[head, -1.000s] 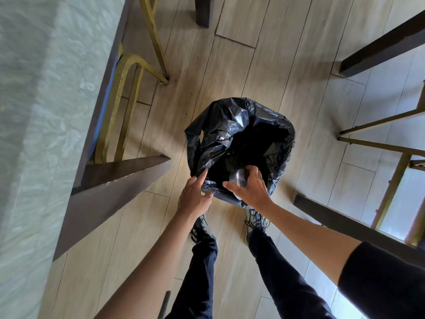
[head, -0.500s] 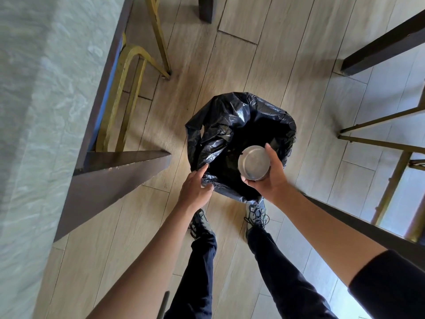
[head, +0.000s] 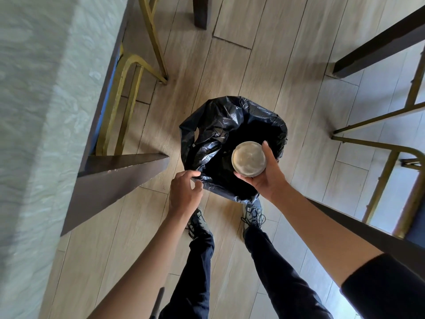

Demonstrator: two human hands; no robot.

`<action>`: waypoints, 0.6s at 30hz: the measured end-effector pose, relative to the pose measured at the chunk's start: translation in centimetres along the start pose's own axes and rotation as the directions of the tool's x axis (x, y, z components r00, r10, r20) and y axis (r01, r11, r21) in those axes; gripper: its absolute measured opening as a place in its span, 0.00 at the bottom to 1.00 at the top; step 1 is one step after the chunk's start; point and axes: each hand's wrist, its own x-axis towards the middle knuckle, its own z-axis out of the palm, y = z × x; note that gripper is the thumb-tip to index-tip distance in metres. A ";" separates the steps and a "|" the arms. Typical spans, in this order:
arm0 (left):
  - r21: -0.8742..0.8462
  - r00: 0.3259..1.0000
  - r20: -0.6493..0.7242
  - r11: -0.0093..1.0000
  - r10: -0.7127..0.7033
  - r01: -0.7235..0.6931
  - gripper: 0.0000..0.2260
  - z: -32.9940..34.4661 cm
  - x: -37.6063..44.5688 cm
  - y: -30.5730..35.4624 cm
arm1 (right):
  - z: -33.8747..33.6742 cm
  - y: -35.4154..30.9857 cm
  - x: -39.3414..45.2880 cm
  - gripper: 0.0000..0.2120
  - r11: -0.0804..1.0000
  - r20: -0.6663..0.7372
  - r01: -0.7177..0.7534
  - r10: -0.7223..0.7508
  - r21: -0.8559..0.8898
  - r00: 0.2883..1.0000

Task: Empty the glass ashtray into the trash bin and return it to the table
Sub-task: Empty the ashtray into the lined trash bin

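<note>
A trash bin lined with a black plastic bag (head: 220, 120) stands on the wooden floor in front of my feet. My right hand (head: 268, 178) holds the round glass ashtray (head: 248, 158) over the bin's mouth, its round face turned up toward me. My left hand (head: 184, 192) pinches the near left edge of the black bag. The inside of the bin is dark and I cannot see what lies in it.
The pale green stone table (head: 34, 111) with a dark wooden frame fills the left side. A brass-legged chair (head: 128, 74) stands under it. Another brass chair (head: 391, 162) and dark table legs (head: 379, 44) stand to the right. My shoes (head: 251, 212) touch the bin's near side.
My right hand has lifted the ashtray out of the bag's mouth and turned its round face up. My left hand's fingers have closed on the bag's edge.
</note>
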 end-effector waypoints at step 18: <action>-0.342 0.996 0.057 0.936 -0.072 0.087 0.07 -11.0 -18.9 16.9 | 6.2 -9.9 -28.0 0.25 0.942 -0.068 0.092 -0.120 -0.323 0.990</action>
